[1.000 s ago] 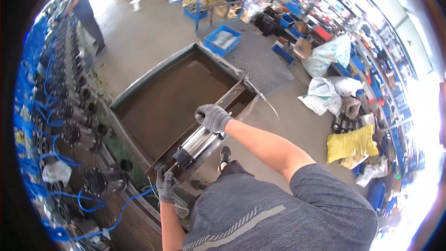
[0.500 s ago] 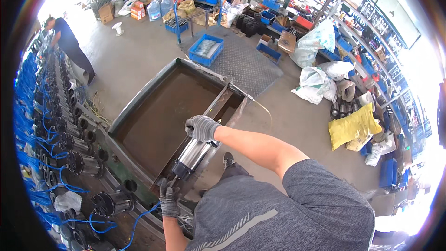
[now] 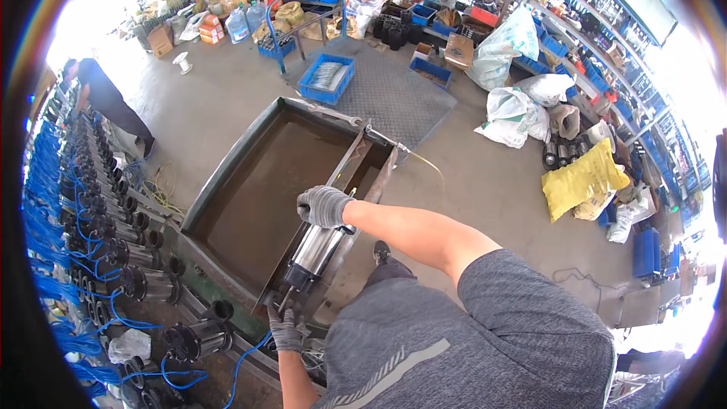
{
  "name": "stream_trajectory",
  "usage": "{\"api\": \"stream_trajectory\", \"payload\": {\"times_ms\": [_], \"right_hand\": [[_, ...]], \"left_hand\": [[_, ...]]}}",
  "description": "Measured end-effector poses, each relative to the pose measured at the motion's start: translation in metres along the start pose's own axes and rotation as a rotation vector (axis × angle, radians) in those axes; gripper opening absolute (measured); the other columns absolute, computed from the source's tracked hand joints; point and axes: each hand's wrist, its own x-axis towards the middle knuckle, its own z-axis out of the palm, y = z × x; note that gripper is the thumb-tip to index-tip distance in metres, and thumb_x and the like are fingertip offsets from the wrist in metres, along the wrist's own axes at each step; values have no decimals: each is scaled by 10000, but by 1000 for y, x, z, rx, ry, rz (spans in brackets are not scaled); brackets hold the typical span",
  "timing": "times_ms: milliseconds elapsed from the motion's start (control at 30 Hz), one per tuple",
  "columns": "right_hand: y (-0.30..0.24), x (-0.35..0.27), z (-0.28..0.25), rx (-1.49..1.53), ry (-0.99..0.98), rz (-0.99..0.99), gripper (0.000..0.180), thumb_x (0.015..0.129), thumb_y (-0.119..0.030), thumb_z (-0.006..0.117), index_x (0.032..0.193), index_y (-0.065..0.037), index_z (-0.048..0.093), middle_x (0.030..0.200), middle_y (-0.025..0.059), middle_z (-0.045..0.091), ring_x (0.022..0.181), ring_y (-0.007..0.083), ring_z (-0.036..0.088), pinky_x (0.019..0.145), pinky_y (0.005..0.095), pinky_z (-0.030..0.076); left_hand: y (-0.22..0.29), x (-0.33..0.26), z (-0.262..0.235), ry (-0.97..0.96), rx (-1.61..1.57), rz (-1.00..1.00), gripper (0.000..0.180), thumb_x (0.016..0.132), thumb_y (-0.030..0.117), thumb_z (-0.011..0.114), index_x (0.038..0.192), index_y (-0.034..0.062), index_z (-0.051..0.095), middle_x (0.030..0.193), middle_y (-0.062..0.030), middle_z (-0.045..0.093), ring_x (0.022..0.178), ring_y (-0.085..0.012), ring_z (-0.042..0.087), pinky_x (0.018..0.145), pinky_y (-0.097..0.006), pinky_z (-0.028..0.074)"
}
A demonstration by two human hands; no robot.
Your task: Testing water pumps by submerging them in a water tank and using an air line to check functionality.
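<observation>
A shiny steel cylinder with a black end, seemingly a submersible pump (image 3: 312, 252), lies slantwise over the near right side of a tank (image 3: 227, 170) of murky brown water. My right hand (image 3: 324, 206), in a grey striped glove, is closed around the pump's far end; the fingertips are partly hidden. At its near black end a thin metal rod (image 3: 285, 300) sticks out. The gloved fingers of my left hand (image 3: 285, 329) curl round this rod. Beyond my right hand, a metal bar (image 3: 348, 157) runs to the tank's far edge, where a wrench (image 3: 350, 119) lies.
Rows of similar pumps (image 3: 198, 339) with blue cables stand at left, where another person (image 3: 113, 98) bends over. Behind the tank is a platform trolley (image 3: 394, 95) with a blue crate (image 3: 327, 78). Sacks (image 3: 583, 182) and loaded shelves line the right side.
The whole view has shifted slightly as my head moved. Both hands keep their places on the pump and its rod, with little visible movement. The other person stays bent over at left.
</observation>
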Motion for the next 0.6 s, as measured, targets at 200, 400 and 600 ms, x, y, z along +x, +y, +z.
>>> {"api": "stream_trajectory", "payload": {"times_ms": [200, 400, 600], "right_hand": [[-4, 4, 9, 10, 20, -51, 214, 858, -224, 593, 924, -57, 709, 925, 199, 719, 917, 416, 676, 816, 489, 533], [-1, 0, 0, 21, -10, 14, 198, 860, -205, 598, 928, -55, 708, 909, 202, 716, 907, 407, 681, 805, 480, 536], [-3, -2, -5, 22, -28, 9, 225, 885, -239, 586, 923, -49, 700, 893, 204, 711, 892, 412, 675, 807, 488, 531]], "left_hand": [[-17, 31, -34, 54, 737, 194, 303, 974, 179, 685, 1238, 57, 601, 997, -65, 737, 821, -151, 680, 740, -299, 544], [10, 19, -15, -7, -284, -265, 452, 986, 456, 642, 1303, 137, 604, 1037, -70, 708, 743, -161, 658, 560, -288, 531], [8, 7, -15, -182, -55, -41, 301, 978, 166, 688, 1250, 74, 598, 1049, -92, 701, 843, -190, 692, 656, -338, 600]]}}
